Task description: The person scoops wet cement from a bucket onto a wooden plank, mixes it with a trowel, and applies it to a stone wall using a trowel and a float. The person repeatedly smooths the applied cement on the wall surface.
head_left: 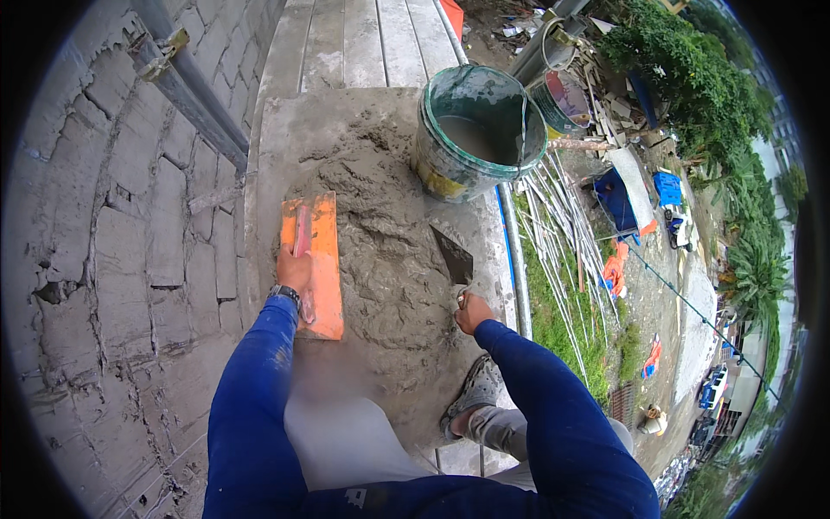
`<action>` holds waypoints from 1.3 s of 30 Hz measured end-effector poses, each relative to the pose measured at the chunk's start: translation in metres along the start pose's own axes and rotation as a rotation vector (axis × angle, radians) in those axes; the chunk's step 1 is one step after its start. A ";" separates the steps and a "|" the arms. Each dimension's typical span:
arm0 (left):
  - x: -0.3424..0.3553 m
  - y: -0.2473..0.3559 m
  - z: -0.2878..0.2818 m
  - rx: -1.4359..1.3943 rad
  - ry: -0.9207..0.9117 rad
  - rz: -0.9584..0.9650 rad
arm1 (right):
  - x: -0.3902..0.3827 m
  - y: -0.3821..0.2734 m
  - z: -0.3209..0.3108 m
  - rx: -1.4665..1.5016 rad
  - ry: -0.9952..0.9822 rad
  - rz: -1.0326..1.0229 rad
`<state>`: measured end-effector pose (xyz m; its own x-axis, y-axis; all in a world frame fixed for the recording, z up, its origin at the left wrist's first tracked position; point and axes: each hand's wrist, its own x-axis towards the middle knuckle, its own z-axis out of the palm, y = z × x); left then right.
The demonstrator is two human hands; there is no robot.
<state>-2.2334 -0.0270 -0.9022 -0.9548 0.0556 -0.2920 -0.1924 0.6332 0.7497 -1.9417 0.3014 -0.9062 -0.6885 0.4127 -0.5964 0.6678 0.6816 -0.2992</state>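
Observation:
My left hand (295,270) is closed round the red handle of an orange plastering float (324,259), whose flat back faces up at the left edge of the wet mortar. In my right hand (472,312) is the handle of a pointed trowel (454,257); its dark blade lies at the right edge of the mortar. The grey mortar (389,251) is heaped and ridged between both hands on a flat board. A green-rimmed bucket (428,164) holding greyish liquid stands beyond the trowel, at the board's far right.
A rough block wall (130,259) rises on the left, with a metal scaffold post (194,86) beside it. Planks (363,43) run on ahead. Along the right, a scaffold rail (515,259) edges the drop to the ground, where poles (562,259) lie. My shoe (474,389) is near the mortar.

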 end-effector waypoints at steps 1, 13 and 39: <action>-0.002 0.005 -0.005 -0.014 0.004 -0.007 | -0.006 -0.004 0.004 0.003 0.010 -0.006; -0.046 0.173 -0.063 -1.081 -0.051 0.028 | -0.155 0.008 -0.041 -0.063 -0.175 -0.159; -0.042 0.107 -0.155 -1.480 0.169 0.132 | -0.079 -0.141 -0.142 -0.460 -0.145 -0.368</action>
<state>-2.2489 -0.0815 -0.7172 -0.9775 -0.1042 -0.1833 -0.0558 -0.7104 0.7016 -2.0222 0.2588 -0.7111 -0.7838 0.0362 -0.6199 0.1801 0.9686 -0.1712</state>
